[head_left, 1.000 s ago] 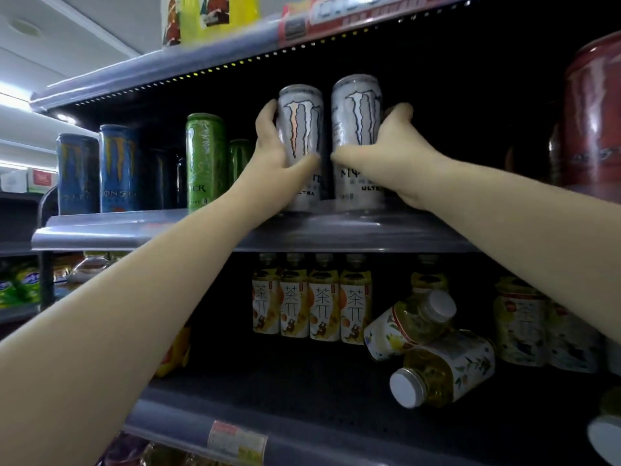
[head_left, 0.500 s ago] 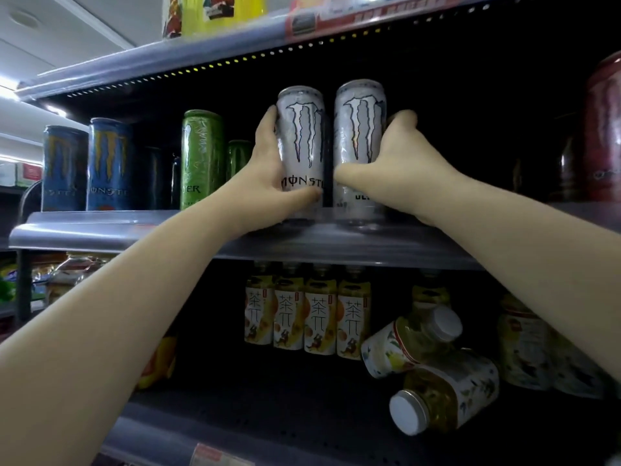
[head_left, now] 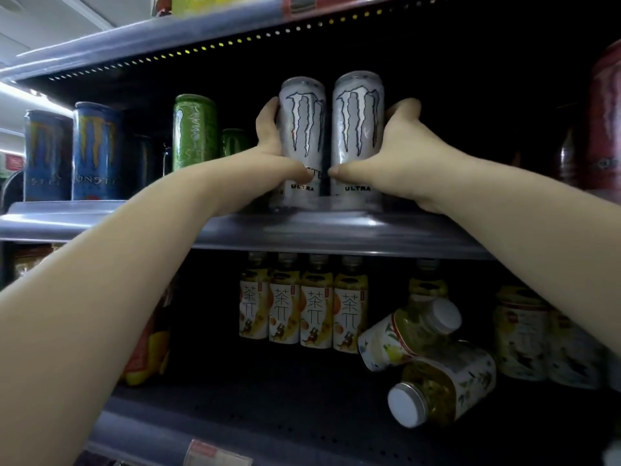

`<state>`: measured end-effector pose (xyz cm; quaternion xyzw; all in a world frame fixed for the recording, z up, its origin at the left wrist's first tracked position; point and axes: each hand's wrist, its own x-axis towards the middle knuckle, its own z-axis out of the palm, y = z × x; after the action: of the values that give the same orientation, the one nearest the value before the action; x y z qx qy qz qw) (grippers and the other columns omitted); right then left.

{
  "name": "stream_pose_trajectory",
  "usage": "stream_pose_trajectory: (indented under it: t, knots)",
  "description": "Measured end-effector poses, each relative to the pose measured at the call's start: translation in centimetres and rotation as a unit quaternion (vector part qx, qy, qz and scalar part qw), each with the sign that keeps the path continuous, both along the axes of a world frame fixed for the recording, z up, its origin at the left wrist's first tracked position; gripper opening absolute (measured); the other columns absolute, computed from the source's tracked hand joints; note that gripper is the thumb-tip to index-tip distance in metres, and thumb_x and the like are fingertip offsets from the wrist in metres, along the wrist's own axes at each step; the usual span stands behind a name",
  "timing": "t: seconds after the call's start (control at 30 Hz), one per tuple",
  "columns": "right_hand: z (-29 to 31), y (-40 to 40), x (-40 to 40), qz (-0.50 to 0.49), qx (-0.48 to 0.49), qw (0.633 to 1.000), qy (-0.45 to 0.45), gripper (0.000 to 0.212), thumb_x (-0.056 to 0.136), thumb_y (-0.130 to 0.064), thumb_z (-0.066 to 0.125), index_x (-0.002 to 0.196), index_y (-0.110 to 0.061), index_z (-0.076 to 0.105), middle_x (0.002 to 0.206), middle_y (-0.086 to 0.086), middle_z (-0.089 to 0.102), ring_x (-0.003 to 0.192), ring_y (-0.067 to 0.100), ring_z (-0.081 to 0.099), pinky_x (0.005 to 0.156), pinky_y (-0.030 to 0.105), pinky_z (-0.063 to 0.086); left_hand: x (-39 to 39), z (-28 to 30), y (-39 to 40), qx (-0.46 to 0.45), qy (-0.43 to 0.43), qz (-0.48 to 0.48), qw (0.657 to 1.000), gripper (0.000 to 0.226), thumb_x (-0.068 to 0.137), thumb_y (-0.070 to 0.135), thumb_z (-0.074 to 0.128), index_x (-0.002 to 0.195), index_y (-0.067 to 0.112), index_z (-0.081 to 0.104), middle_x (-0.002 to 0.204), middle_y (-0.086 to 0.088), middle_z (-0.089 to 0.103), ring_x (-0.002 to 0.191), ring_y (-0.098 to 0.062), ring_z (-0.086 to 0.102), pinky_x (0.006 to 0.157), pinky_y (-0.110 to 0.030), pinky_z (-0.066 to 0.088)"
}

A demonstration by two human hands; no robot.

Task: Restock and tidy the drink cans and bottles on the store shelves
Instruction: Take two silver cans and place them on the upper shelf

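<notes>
Two white cans stand upright, side by side and touching or almost touching, near the front edge of the middle shelf. One hand is on each can. The left hand is wrapped around the left white can, with its fingers curled round the can's left side and its thumb lying across the front, low down, so its grip is closed on that can. The right hand wraps the right white can the same way, with fingers behind the right side and thumb across the front, so its grip is closed on that one. The two thumb tips almost meet between the cans. The thumbs hide part of the big word on each can, but "ULTRA" shows below. I cannot tell if the cans rest on the shelf or are lifted a tiny bit. Left of them stand a green can and two blue cans, a little blurry. A red can is cut off at the right edge. On the lower shelf, four tea bottles stand in a row, and two white-capped bottles lie tipped over beside them. The back of the shelves is too dark to see.
</notes>
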<state>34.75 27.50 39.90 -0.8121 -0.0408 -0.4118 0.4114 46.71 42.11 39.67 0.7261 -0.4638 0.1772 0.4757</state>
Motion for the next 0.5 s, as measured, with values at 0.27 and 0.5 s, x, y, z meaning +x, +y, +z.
stream_pose_trajectory:
  t: [0.27,0.5]
  knots:
    - [-0.3,-0.1,0.2,-0.084,-0.051,0.994,-0.037,0.029,0.075,-0.017,0.074,0.097,-0.014,0.054,0.069,-0.008,0.049,0.055,0.005,0.045,0.038,0.012,0.04,0.8,-0.1,0.3,0.042,0.006,-0.028,0.999,0.109,0.086,0.022,0.069,0.147,0.038,-0.019,0.121,0.033,0.043,0.103,0.019,0.048,0.095,-0.012,0.037]
    - [-0.2,-0.2,0.3,-0.094,-0.036,0.994,-0.038,0.054,0.073,-0.024,0.078,0.11,-0.01,0.041,0.08,-0.007,0.047,0.062,0.003,0.045,0.044,0.019,0.04,-0.3,-0.3,-0.4,0.011,0.003,0.068,0.998,0.093,0.082,0.061,0.059,0.149,0.032,0.001,0.128,0.011,0.049,0.119,-0.012,0.046,0.101,-0.027,0.03]
